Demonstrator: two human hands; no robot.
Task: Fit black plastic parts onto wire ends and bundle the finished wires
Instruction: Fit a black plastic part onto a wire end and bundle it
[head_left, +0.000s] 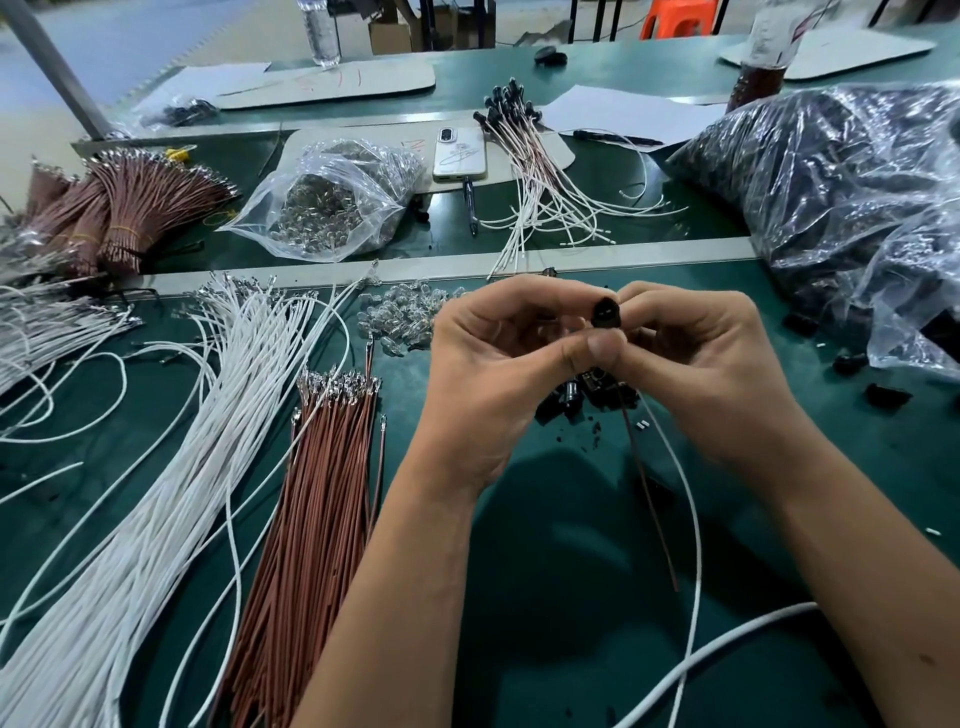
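My left hand and my right hand meet above the green table and together pinch a small black plastic part. A brown wire and a white wire hang down from under my fingers toward me. Beneath my hands lies a small heap of loose black parts. Loose white wires fan across the left of the table, with a sheaf of brown wires beside them. A group of finished wires with black parts lies at the back centre.
Tied brown wire bundles sit at the far left. A clear bag of small bulbs and loose bulbs lie ahead. A phone and pen are behind. A large plastic bag of black parts fills the right.
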